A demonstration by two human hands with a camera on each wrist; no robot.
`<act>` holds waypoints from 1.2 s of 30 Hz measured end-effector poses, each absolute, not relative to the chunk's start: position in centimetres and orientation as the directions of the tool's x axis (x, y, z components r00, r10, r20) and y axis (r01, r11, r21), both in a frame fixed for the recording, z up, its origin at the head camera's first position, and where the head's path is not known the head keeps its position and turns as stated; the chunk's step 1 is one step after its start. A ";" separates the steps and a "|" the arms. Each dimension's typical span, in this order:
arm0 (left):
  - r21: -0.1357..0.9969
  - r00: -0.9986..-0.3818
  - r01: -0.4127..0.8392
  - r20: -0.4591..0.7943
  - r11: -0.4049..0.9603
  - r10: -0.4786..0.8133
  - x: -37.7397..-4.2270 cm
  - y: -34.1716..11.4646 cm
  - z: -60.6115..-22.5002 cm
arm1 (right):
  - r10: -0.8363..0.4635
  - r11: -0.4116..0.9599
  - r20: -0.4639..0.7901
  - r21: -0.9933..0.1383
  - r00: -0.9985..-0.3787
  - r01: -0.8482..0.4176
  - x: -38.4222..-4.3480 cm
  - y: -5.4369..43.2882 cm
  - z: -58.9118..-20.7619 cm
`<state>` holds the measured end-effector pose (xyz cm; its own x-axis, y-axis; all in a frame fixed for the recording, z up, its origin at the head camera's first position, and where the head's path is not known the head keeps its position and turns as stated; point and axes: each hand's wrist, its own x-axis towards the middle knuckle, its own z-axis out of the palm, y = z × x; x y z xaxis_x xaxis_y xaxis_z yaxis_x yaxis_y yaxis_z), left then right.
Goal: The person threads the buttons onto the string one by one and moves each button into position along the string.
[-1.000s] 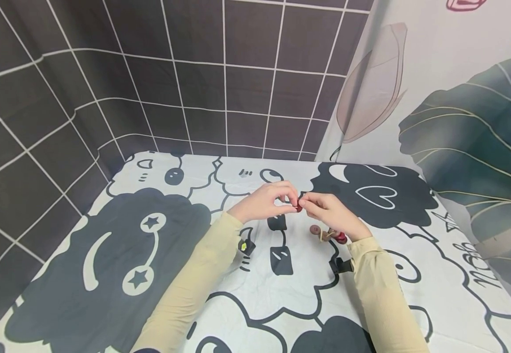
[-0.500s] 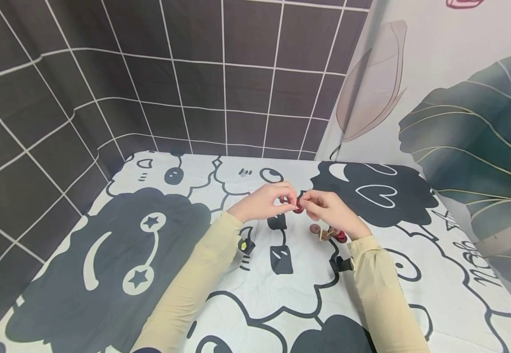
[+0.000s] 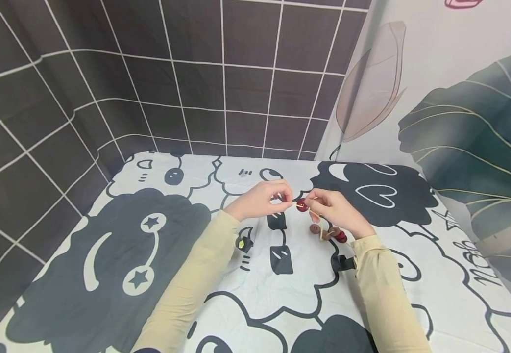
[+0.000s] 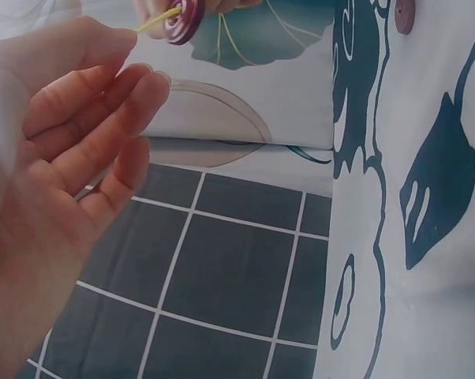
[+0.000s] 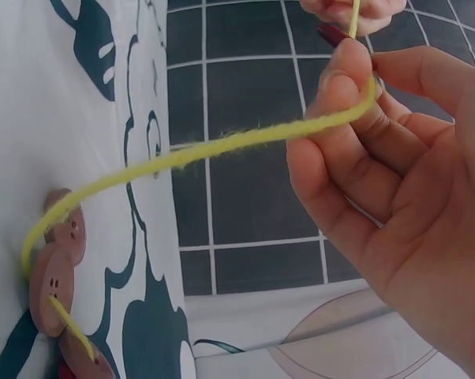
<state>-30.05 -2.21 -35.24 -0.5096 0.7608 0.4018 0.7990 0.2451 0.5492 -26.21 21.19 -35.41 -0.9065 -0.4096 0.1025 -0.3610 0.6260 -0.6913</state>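
Note:
My left hand (image 3: 261, 200) pinches the end of a yellow string (image 4: 157, 20) between thumb and forefinger. The string passes through a round dark red button (image 3: 301, 205). My right hand (image 3: 336, 211) pinches this button at its edge, just right of the left fingertips. From the right fingers the string sags down to several brown buttons (image 5: 52, 288) on the cloth, running through the holes of at least one. Beside them lie dark red buttons (image 3: 341, 237). One brown button (image 3: 314, 229) sits at the group's left end; whether it is threaded I cannot tell.
A white cloth (image 3: 299, 294) with black cartoon drawings covers the table. Behind it hangs a dark gridded curtain (image 3: 198, 88), and a leaf-patterned curtain (image 3: 471, 122) hangs at right. A black camera mount (image 3: 343, 263) is at the right wrist.
The left hand has drawn slightly left, pulling yellow string out of the dark red button. The button now faces the head view more fully, and string shows beneath the right hand.

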 end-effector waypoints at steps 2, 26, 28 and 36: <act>0.542 -0.508 0.803 0.405 0.248 0.761 -30.0 -2.3 -35.2 | -0.408 0.634 0.091 -0.687 -0.908 -0.354 -26.3 21.2 -35.4; 0.511 -0.523 0.814 0.439 0.276 0.731 -30.3 -3.0 -35.0 | -0.427 0.642 0.106 -0.663 -0.898 -0.384 -26.9 22.1 -36.3; 0.515 -0.522 0.813 0.441 0.271 0.730 -30.4 -3.1 -35.0 | -0.428 0.641 0.095 -0.669 -0.899 -0.376 -26.9 22.1 -36.4; 0.505 -0.532 0.813 0.441 0.289 0.723 -30.2 -3.2 -34.6 | -0.483 0.636 0.064 -0.660 -0.873 -0.400 -27.1 23.0 -36.7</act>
<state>-30.24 -3.20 -34.62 -0.5315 0.7232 0.4411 0.8130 0.2894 0.5052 -27.05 22.98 -36.67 -0.8734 -0.4829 0.0638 -0.3997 0.6357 -0.6603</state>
